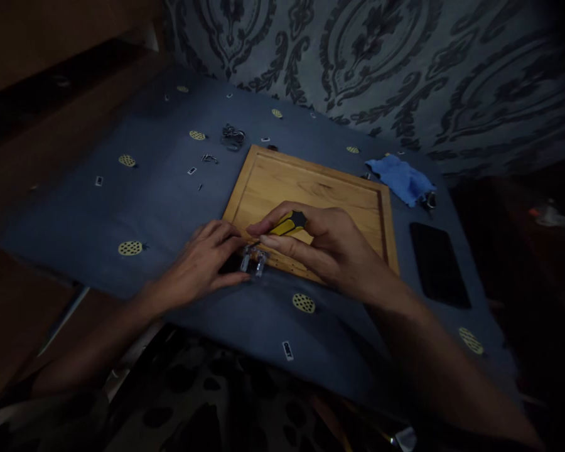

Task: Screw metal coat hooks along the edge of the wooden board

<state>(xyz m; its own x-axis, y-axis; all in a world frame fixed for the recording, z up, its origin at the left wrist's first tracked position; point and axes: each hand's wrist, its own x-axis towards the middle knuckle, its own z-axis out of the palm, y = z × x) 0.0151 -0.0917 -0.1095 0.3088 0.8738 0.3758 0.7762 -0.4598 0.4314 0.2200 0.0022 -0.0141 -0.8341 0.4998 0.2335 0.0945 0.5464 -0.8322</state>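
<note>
My right hand (327, 245) grips a screwdriver (285, 224) with a yellow and black handle. Its shaft slants down to the left, towards the near left corner of a framed wooden panel (311, 188). At that corner sits a small shiny metal fitting (252, 260) with two prongs pointing towards me. My left hand (209, 257) holds the fitting from the left, thumb below and fingers above. The screwdriver's tip is close to the fitting, but whether it touches a screw is too dark to tell. Small dark holes run along the panel's near edge.
A blue cloth (402, 179) lies behind the panel's right corner, and a black phone (439, 263) lies right of it. Left of the panel are a bundle of dark small parts (233, 136), some loose screws (209, 159) and one single screw (199, 186). A patterned wall (358, 50) rises behind the table.
</note>
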